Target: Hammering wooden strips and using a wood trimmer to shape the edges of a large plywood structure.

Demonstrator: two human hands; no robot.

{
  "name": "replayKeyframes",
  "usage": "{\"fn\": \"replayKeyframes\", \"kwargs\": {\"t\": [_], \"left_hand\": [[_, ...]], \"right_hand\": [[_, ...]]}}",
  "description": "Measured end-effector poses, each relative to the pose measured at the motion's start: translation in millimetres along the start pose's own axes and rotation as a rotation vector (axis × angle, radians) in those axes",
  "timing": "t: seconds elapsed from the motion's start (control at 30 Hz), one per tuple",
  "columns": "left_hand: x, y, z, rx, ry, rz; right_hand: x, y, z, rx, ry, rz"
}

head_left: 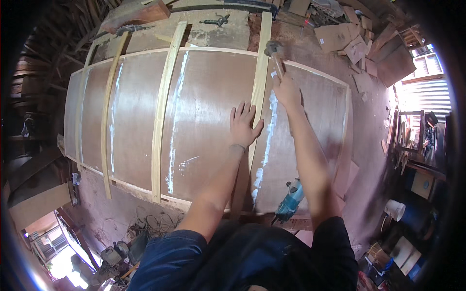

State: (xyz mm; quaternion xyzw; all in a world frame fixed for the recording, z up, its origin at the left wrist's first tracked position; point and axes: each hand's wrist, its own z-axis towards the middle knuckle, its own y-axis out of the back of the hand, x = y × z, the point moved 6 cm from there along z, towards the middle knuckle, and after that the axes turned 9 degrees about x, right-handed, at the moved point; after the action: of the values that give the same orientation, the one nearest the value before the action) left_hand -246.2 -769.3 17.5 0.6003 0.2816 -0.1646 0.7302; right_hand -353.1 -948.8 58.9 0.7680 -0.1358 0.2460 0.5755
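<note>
My right hand grips the wooden handle of a hammer, whose head is over the top end of a pale wooden batten. My left hand rests with fingers spread on the panel and against that same batten, lower down. The large plywood panel lies flat, with a pale framed edge and several lines of white smears, probably glue or filler. Other battens lie across it to the left. A teal power tool lies near the panel's lower right, beside my right forearm.
A black tool lies on boards beyond the panel. Stacked wood scraps fill the back right, more timber the left. Cables tangle below the panel's front edge. A white bucket stands at the right, near cluttered shelving.
</note>
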Motion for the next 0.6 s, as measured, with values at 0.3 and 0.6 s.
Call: {"fn": "replayKeyframes", "kwargs": {"t": [0.3,0.6], "left_hand": [[10.1,-5.6,-3.0,-0.041,0.004,-0.038],[4.8,-7.6,-1.2,-0.007,0.009,-0.073]], "right_hand": [[-128.9,35.8,-83.9,0.162,-0.200,0.398],[-215.0,112.4,-254.8,-0.382,0.086,-0.134]]}}
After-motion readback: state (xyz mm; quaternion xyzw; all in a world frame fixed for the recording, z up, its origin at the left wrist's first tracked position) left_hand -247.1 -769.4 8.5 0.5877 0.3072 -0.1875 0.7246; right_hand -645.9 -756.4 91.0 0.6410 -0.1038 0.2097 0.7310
